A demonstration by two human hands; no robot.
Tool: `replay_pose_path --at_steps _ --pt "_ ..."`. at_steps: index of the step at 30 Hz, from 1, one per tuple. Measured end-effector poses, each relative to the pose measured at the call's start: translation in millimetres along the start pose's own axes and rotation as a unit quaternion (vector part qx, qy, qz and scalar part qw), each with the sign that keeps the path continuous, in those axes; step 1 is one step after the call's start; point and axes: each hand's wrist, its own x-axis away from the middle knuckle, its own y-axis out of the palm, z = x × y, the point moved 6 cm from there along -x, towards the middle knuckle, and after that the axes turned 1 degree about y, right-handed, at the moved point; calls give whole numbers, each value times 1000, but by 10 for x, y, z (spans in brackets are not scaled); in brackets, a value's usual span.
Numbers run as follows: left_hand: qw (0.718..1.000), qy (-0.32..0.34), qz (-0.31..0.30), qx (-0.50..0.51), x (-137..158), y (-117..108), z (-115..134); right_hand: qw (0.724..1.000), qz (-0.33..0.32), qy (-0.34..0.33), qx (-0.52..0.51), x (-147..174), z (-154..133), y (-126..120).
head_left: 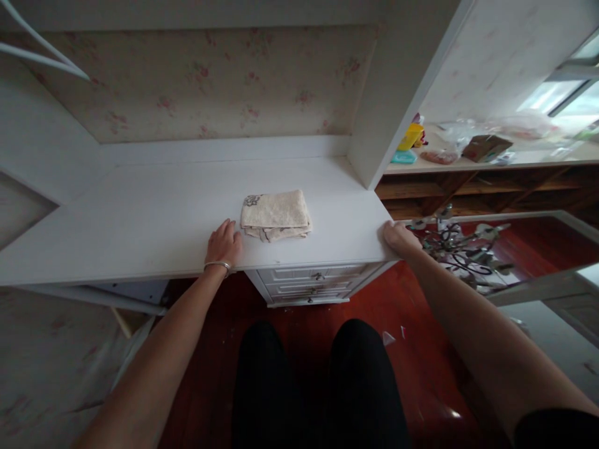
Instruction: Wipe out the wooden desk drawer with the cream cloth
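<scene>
across the white desk point(154, 218) a folded beige towel point(276, 215) already lies flat near the front edge — folding looks finished. left hand point(223, 244) rests open, palm down just beside it, not gripping; right hand point(397, 239) curls over the desk's right corner — nothing held.

Soft, nubby terry cloth on the folded towel point(276, 215), lying on a smooth matt white-painted desk top point(140, 218), a thin shiny metal bangle point(218, 265) at the left wrist, and glossy dark red wooden floor point(421, 349) gleaming below.
</scene>
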Motion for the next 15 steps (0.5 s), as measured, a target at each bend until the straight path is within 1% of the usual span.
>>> replay_pose_path --at_steps 2,5,8,15 --pt "1000 -28 9 -9 -2 14 -23 998 -16 51 41 -17 45 42" --pt "998 -38 -10 -39 1 65 -15 988 -38 99 116 -5 70 48" --pt "998 -29 -20 -60 -2 96 -3 984 -41 104 142 23 44 22" --pt "998 -33 2 -44 6 54 -2 982 -36 105 152 30 18 7"
